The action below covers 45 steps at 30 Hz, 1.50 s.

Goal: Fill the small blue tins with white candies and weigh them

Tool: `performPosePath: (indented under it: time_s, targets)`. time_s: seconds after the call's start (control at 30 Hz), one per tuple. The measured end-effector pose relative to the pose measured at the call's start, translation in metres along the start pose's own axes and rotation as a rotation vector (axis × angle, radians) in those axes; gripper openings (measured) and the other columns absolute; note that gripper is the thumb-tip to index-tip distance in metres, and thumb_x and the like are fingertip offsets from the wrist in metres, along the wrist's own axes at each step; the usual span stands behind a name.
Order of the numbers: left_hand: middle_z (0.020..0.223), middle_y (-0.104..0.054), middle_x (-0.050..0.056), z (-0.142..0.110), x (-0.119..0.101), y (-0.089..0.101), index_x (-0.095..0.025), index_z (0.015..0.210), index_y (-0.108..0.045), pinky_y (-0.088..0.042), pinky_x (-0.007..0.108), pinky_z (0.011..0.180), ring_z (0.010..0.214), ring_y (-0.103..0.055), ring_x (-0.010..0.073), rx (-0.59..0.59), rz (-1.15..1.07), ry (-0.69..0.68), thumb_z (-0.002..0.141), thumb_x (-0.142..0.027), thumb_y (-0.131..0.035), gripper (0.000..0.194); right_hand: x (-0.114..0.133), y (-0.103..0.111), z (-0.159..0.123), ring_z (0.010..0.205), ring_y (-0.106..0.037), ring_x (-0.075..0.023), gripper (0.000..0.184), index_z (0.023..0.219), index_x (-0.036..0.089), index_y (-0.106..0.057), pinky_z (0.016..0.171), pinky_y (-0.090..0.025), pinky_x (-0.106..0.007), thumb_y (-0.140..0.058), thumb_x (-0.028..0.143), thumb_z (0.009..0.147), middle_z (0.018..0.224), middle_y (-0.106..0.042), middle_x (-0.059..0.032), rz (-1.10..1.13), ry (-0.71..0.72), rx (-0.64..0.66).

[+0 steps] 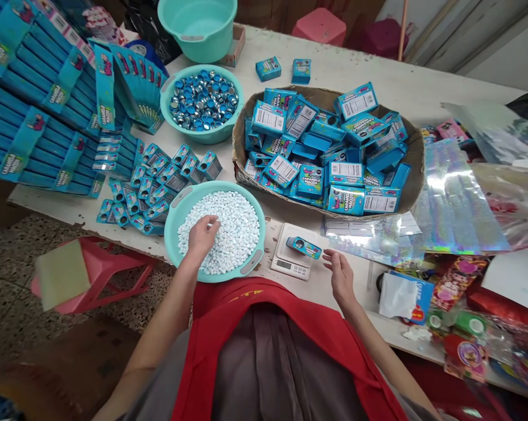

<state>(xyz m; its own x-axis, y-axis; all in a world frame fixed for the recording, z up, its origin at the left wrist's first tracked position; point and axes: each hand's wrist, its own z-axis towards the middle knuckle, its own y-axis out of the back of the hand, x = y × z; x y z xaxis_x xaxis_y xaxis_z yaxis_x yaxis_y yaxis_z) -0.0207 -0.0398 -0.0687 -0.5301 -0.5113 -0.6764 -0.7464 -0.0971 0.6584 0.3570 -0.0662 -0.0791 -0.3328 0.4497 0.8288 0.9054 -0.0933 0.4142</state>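
My left hand (203,237) is over a turquoise basin (171,234) full of small white candies (235,228). Its fingers are curled together close to the candies, and whatever they may hold is hidden. A small white digital scale (281,251) stands to the right of the basin. On its pan lies a blue candy box (306,247) with a round hole at one end. Just right of this box is my right hand (340,275), its fingers apart and nothing in them.
Behind the scale, a cardboard tray (241,158) is heaped with blue boxes. Holed boxes (152,193) stand left of the candies. Metal caps (204,99) fill another basin, with an empty basin (197,29) behind. Shiny sheets (456,199) lie at right; a pink stool (110,275) is at left.
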Motion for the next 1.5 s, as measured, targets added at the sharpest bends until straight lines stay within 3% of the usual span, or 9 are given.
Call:
performPosePath:
  time_s: [0.2,0.37,0.53,0.7,0.8,0.9,1.1,1.37,1.5]
  targets:
    - [0.100,-0.064,0.010,0.005,0.005,-0.008,-0.018,0.095,-0.065,-0.044,0.035,0.082,0.096,-0.060,0.0273,0.137,0.352,-0.103,0.078,-0.023,-0.056,0.021,0.003,-0.015,0.003,0.108,-0.058,-0.0276,0.061,0.116,0.020,-0.054,0.086,-0.049,-0.045,-0.067,0.057,0.069,0.118,-0.061,-0.0132,-0.176,0.312,0.126]
    - [0.068,-0.059,0.002,0.012,0.017,0.001,-0.018,0.078,-0.061,-0.040,0.025,0.056,0.063,-0.055,0.0149,0.073,-0.363,0.177,0.066,-0.027,-0.066,0.016,0.018,-0.035,0.009,0.090,-0.062,-0.0237,0.043,0.099,0.019,-0.060,0.083,-0.049,-0.041,-0.065,0.054,0.074,0.095,-0.066,-0.0066,-0.263,0.426,0.078]
    - [0.066,-0.055,0.000,0.001,0.003,0.011,-0.014,0.077,-0.058,-0.024,0.017,0.042,0.049,-0.043,0.0053,0.256,-0.975,0.371,0.058,-0.035,-0.074,0.034,0.071,-0.041,0.000,0.081,-0.062,-0.0211,0.033,0.097,0.021,-0.061,0.072,-0.049,-0.034,-0.065,0.048,0.078,0.087,-0.065,-0.0038,-0.278,0.586,0.058]
    - [0.069,-0.056,0.000,-0.020,-0.069,0.027,-0.017,0.083,-0.062,-0.037,0.021,0.053,0.060,-0.050,0.0100,0.441,-0.481,-0.105,0.076,-0.029,-0.061,0.014,0.124,-0.069,-0.008,0.083,-0.062,-0.0215,0.030,0.102,0.023,-0.060,0.071,-0.048,-0.033,-0.065,0.044,0.081,0.090,-0.066,-0.0050,-0.302,0.758,0.204]
    - [0.090,-0.060,0.003,-0.028,-0.103,0.032,-0.020,0.091,-0.063,-0.044,0.028,0.077,0.087,-0.055,0.0160,0.373,-0.069,-0.509,0.084,-0.018,-0.049,0.015,0.132,-0.089,-0.004,0.082,-0.061,-0.0227,0.032,0.103,0.022,-0.061,0.070,-0.048,-0.034,-0.061,0.047,0.083,0.090,-0.066,-0.0062,-0.360,0.798,0.274]
    - [0.093,-0.059,0.005,-0.027,-0.109,0.029,-0.018,0.098,-0.062,-0.044,0.030,0.080,0.091,-0.054,0.0181,0.302,0.189,-0.660,0.088,-0.012,-0.041,0.024,0.129,-0.101,0.002,0.081,-0.060,-0.0241,0.033,0.101,0.021,-0.062,0.069,-0.047,-0.036,-0.058,0.049,0.084,0.089,-0.066,-0.0074,-0.439,0.830,0.290]
    - [0.098,-0.065,0.004,-0.017,-0.094,0.023,-0.021,0.103,-0.063,-0.044,0.030,0.084,0.094,-0.059,0.0178,0.299,0.143,-0.698,0.089,-0.013,-0.042,0.026,0.129,-0.112,0.004,0.085,-0.061,-0.0249,0.031,0.101,0.021,-0.062,0.072,-0.047,-0.036,-0.061,0.046,0.083,0.091,-0.067,-0.0074,-0.422,0.807,0.341]
    - [0.090,-0.068,0.003,-0.008,-0.073,0.035,-0.022,0.090,-0.067,-0.047,0.031,0.082,0.085,-0.062,0.0187,0.186,-0.101,-0.379,0.086,-0.027,-0.052,0.016,0.135,-0.112,0.009,0.085,-0.062,-0.0242,0.033,0.099,0.023,-0.063,0.073,-0.048,-0.036,-0.063,0.049,0.080,0.090,-0.066,-0.0063,-0.296,0.706,0.374]
    - [0.121,-0.060,0.009,-0.008,-0.050,0.036,-0.023,0.112,-0.063,-0.040,0.040,0.099,0.115,-0.053,0.0253,0.151,0.089,-0.343,0.081,-0.019,-0.057,0.031,0.133,-0.110,0.013,0.082,-0.062,-0.0230,0.032,0.097,0.022,-0.063,0.070,-0.049,-0.034,-0.064,0.048,0.080,0.088,-0.065,-0.0054,-0.262,0.670,0.334]
